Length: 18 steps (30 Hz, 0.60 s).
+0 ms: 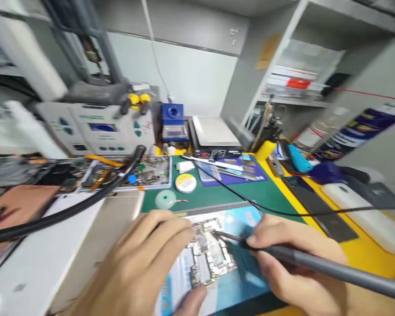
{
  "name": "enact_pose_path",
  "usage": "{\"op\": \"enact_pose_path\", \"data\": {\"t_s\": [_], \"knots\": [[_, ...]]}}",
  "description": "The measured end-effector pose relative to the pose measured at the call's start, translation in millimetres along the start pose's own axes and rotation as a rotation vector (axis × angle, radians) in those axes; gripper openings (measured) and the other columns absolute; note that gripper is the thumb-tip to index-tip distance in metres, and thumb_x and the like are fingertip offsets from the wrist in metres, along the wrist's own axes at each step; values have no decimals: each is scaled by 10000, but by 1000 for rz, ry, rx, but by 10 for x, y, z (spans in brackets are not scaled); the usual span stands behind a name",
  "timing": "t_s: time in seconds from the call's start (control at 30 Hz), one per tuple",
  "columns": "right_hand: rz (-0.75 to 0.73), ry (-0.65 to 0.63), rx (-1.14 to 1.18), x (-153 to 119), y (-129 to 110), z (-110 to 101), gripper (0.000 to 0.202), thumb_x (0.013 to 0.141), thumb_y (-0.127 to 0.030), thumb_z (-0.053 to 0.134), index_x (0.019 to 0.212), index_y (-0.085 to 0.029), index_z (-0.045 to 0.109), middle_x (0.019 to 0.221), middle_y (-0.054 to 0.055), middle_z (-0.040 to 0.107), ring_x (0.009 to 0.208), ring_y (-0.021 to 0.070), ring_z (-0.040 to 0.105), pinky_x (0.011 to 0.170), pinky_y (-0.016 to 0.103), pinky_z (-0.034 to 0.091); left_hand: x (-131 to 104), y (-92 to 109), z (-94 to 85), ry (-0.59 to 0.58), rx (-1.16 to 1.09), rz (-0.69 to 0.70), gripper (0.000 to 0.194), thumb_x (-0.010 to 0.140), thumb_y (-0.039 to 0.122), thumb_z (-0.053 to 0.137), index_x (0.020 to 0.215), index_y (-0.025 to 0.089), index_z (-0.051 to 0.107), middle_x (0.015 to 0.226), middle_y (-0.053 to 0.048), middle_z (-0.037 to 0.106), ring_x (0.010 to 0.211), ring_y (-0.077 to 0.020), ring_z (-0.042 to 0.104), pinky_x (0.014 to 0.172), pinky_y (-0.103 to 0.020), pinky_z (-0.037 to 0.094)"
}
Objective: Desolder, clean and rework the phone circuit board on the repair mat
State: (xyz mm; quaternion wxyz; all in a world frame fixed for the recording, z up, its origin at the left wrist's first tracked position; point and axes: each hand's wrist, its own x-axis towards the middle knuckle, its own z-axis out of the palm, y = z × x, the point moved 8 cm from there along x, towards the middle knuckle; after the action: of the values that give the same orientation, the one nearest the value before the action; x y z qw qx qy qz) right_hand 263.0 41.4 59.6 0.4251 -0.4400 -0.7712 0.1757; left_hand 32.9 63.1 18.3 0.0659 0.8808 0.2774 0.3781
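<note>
A small phone circuit board lies on a blue and white mat in front of me. Along its left side is my left hand, fingertips at the upper left edge and thumb at the lower edge; the fingers look curved round the board and press on it. Between the thumb and fingers of my right hand is a dark pen-shaped soldering iron. Its thin tip points left and rests at or just above the upper part of the board.
A black cable crosses the left side above phone housings. Behind the mat are a solder wick spool, a round tin, tweezers and a heating plate. Phones lie at the right.
</note>
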Motion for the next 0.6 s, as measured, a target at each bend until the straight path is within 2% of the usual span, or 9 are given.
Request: {"op": "enact_pose_path", "data": {"t_s": [0.07, 0.13, 0.17, 0.33, 0.4, 0.6], "knots": [[-50, 59, 48, -37, -19, 17, 314, 834, -13, 690, 1008, -261, 774, 726, -14, 745, 550, 120, 681, 513, 207, 539, -60, 13, 18, -23, 33, 36, 351, 1043, 280, 712, 1383, 198, 680, 1367, -68, 760, 1339, -272, 639, 1172, -380, 505], [-67, 133, 69, -28, 4, 43, 343, 804, -14, 647, 1016, -258, 764, 717, -16, 736, 556, 117, 673, 533, 210, 535, -78, 46, 12, -27, 54, 63, 369, 1031, 259, 727, 1388, 186, 673, 1393, -76, 739, 1370, -271, 618, 1204, -368, 483], [-69, 137, 63, -13, 8, 63, 351, 796, -12, 639, 1019, -257, 758, 723, -15, 745, 570, 118, 685, 550, 208, 546, -73, 59, 9, -28, 57, 69, 375, 1024, 248, 731, 1389, 181, 670, 1397, -80, 732, 1376, -269, 613, 1210, -364, 482], [-85, -22, 13, 62, -58, 91, 375, 793, 17, 655, 1050, -245, 732, 773, 6, 794, 623, 124, 745, 616, 189, 612, -17, 73, 14, -26, 53, 65, 359, 1023, 220, 720, 1375, 169, 672, 1371, -81, 718, 1360, -247, 611, 1206, -337, 480], [-91, 1, 25, 62, -70, 51, 364, 799, 9, 654, 1052, -240, 736, 769, 7, 787, 622, 121, 734, 617, 189, 608, -19, 67, 14, -28, 47, 55, 369, 1024, 221, 724, 1386, 168, 670, 1380, -83, 711, 1374, -248, 602, 1216, -339, 469], [-87, 90, 71, -36, 13, 116, 357, 795, -11, 640, 1042, -242, 754, 785, -12, 778, 623, 98, 704, 614, 174, 574, -38, 41, 14, -48, 42, 24, 398, 1034, 246, 714, 1422, 174, 659, 1388, -83, 713, 1374, -253, 601, 1233, -354, 446]]}}
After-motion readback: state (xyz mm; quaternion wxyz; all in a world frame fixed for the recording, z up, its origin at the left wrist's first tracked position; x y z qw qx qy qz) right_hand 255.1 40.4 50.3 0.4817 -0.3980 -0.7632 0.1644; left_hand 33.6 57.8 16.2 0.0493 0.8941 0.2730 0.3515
